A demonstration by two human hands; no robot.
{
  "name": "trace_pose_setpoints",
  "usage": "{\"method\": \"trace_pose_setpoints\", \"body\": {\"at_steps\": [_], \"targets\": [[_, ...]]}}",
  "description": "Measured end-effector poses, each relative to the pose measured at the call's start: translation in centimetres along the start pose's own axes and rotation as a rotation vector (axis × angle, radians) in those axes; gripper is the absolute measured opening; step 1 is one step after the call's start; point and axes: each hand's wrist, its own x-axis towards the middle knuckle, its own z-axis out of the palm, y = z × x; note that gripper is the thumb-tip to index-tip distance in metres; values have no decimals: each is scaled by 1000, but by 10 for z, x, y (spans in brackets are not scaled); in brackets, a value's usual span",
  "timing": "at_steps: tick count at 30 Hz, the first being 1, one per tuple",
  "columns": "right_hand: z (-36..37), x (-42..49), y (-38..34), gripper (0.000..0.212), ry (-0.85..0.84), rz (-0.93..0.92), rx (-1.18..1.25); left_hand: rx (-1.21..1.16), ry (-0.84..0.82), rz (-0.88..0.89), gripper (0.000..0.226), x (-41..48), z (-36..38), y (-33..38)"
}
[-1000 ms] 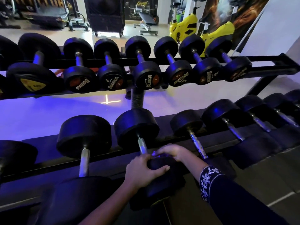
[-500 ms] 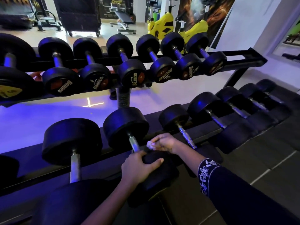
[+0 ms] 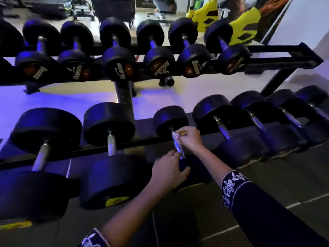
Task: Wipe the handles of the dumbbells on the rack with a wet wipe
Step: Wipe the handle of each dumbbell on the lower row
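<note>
On the lower shelf of the rack [image 3: 288,58] lies a black dumbbell [image 3: 170,120] with a chrome handle [image 3: 178,147]. My right hand [image 3: 189,139] grips the upper part of that handle with a small white wet wipe [image 3: 174,135] pinched against the metal. My left hand [image 3: 168,169] rests over the near head of the same dumbbell, fingers curved around its top edge. Most of that near head is hidden under my left hand.
More black dumbbells lie on both sides on the lower shelf: a large one [image 3: 108,122] to the left, another [image 3: 213,109] to the right. The upper shelf carries several smaller dumbbells [image 3: 158,63]. Yellow exercise bikes [image 3: 243,20] stand behind the rack.
Both hands have shifted one dumbbell to the right. My right hand with the wipe now grips this dumbbell's handle, and my left hand holds its near head.
</note>
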Motion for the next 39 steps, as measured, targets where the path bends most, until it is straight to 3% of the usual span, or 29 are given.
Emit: {"method": "trace_pose_setpoints", "body": {"at_steps": [8,17,22,27,34,39], "targets": [[-25,9,22,7,-48,-49,-52,-51,-110,-89,69,30,39,8],[-2,12,27,11,-73,-38,-192,-136,-249,-21,74,42,65,-7],[10,16,26,19,-114,-90,-341,-33,-223,63,73,47,67,-9],[-3,5,32,22,-226,-25,-386,23,-199,132,69,47,67,-16],[-3,34,40,21,-90,-62,-262,31,-125,154,71,48,74,-21],[-16,22,56,20,-319,-142,-283,-8,-53,107,68,45,78,-20]]}}
